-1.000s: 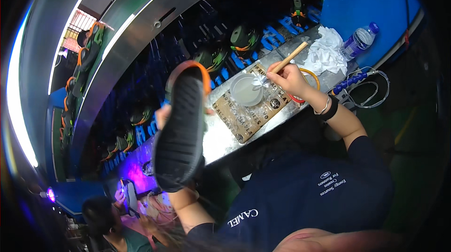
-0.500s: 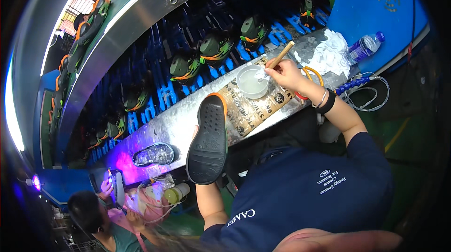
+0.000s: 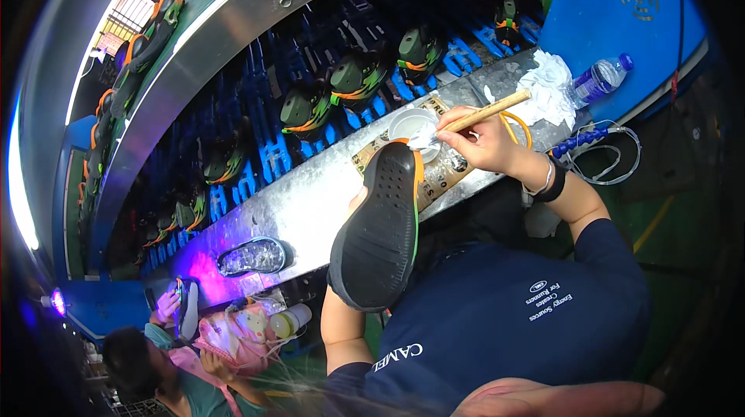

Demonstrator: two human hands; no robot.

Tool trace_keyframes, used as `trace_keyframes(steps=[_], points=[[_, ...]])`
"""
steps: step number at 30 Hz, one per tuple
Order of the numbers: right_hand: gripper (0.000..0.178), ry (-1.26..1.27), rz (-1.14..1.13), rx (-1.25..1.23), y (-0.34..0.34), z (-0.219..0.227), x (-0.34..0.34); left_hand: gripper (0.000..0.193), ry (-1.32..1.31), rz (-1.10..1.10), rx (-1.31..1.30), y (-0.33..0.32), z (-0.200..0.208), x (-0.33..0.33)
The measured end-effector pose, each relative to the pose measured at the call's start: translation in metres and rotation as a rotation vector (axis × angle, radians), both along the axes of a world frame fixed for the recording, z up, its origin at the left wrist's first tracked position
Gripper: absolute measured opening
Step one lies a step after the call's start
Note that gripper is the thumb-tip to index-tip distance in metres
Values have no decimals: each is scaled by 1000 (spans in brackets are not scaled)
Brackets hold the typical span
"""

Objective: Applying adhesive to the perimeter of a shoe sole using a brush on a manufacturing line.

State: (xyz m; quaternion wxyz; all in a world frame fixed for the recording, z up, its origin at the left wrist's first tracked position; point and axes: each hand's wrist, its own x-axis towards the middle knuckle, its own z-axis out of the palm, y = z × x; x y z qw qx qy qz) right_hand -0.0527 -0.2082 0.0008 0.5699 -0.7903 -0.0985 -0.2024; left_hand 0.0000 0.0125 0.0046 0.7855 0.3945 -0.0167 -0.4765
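Note:
My left hand [image 3: 356,201], mostly hidden behind it, grips a shoe [image 3: 378,227]. The shoe's black underside faces up, small holes dot its toe half, and orange and green show along the edge. Between the closed fingers of my right hand [image 3: 483,140] is a brush [image 3: 497,110] with a pale wooden handle. Its white-coated bristles [image 3: 423,136] meet the toe's orange edge or sit just over it. Right behind the toe stands a translucent tub [image 3: 405,122], partly covered by the brush and shoe. A printed brown cardboard sheet [image 3: 434,198] lies under the tub.
Beyond the metal ledge [image 3: 310,184], blue racks carry several green-and-orange shoes [image 3: 305,109]. A wet-looking sole [image 3: 252,256] lies on the ledge at left. Crumpled white paper [image 3: 547,87], a bottle [image 3: 604,79] and a blue coiled hose [image 3: 578,143] are at right. Another person [image 3: 147,363] works at lower left.
The brush has left the tub and come to the shoe's toe, its handle tipping lower to the right. My left hand has moved the shoe right, toward the brush.

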Motion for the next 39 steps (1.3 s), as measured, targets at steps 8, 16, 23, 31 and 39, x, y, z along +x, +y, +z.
trace_keyframes(steps=[8,16,23,31,39], points=[[11,-160,61,-61,8,3,9,44,60,8,8,2,4,-13],[10,-217,30,-94,5,-1,9,42,96,29,22,9,11,-18],[6,-147,24,-38,8,-8,-4,41,115,75,51,13,16,-21],[6,58,121,127,18,2,-20,37,-99,38,102,13,5,-18],[6,-19,-68,61,4,-4,-13,30,-113,136,110,10,13,-22]])
